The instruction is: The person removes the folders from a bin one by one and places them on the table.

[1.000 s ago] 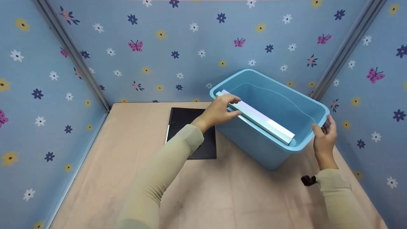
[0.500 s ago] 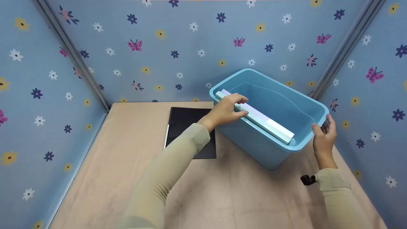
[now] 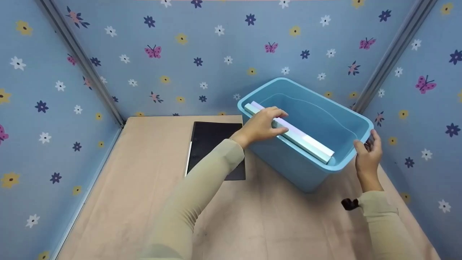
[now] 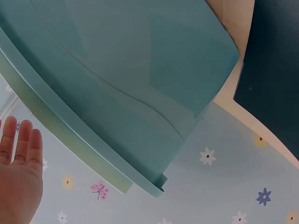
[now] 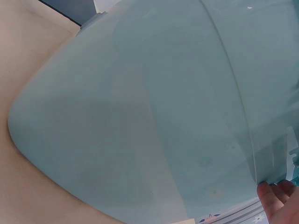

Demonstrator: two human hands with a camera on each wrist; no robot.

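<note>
A deep blue plastic storage bin [image 3: 299, 166] stands tilted on the pinkish-beige cloth surface. Along its near rim lies a long, narrow pale mint-and-white bar [image 3: 306, 141], sticking up a little above the rim; its exact kind is unclear. Over the bar's middle is my left hand [image 3: 261, 126], thumb and fingers spread apart. In the left wrist view its fingers [image 4: 22, 144] are straight, beside the bar's pale green edge [image 4: 88, 144]. My right hand [image 3: 369, 159] grips the bin's right corner, thumb over the rim; its fingertips also show in the right wrist view.
A flat black rectangular panel [image 3: 234, 173] with a white left edge lies left of the bin, partly under the left forearm. Flowered blue walls [image 3: 202, 43] enclose the back and sides, with grey metal posts [image 3: 391, 59] at the corners. A black strap piece [image 3: 349, 204] hangs by the right cuff.
My left hand has slid rightward along the bar, past its left part, keeping the same spread shape. The right hand, bin and bar stay nearly where they were.
</note>
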